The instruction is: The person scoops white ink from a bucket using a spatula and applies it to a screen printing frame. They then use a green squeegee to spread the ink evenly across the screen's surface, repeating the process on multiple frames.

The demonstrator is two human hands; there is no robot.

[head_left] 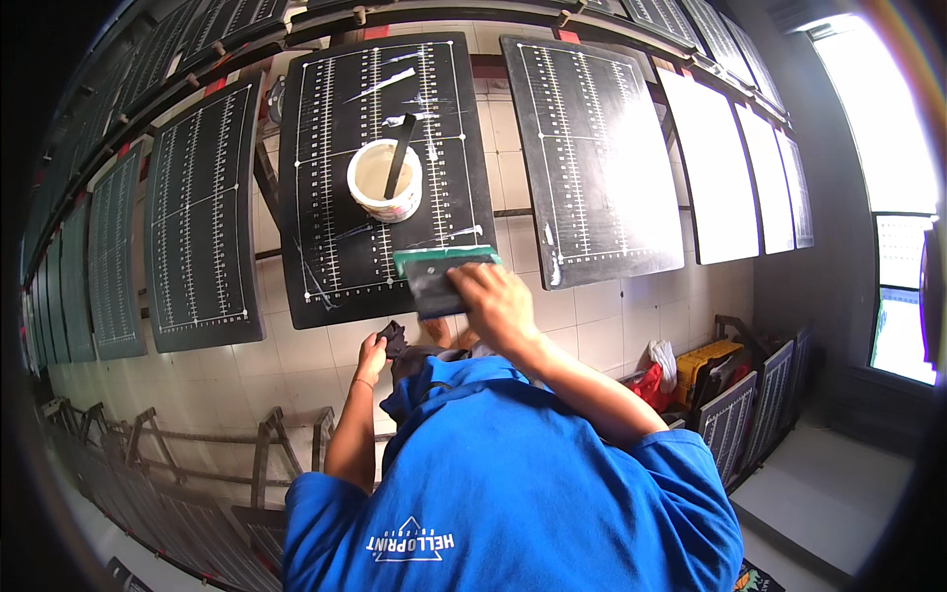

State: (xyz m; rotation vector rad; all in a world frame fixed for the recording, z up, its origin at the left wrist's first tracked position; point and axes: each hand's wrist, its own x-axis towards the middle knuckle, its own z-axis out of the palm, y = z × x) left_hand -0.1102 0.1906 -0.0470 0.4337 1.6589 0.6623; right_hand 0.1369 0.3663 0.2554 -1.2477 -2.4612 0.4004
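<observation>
My right hand (498, 308) is closed around a dark squeegee (434, 286) with a green blade. The blade points away from me, over the near edge of a black printing board (360, 266) with white ruler marks. Lower and to the left, my left hand (370, 359) is closed on a crumpled dark cloth (395, 341), off the board's near edge. On that board stands a whitish round tub (361, 197) with smears on its wall. A dark flat stick (400, 158) leans in it. White streaks (387, 84) mark the board around the tub.
To the right, another marked board (602, 197) reflects window light; more boards (212, 212) line the left. Tiled floor (602, 306) shows between them. Metal frames (271, 449) stand behind me at lower left. A yellow crate (705, 367) and red cloth (651, 388) lie at right.
</observation>
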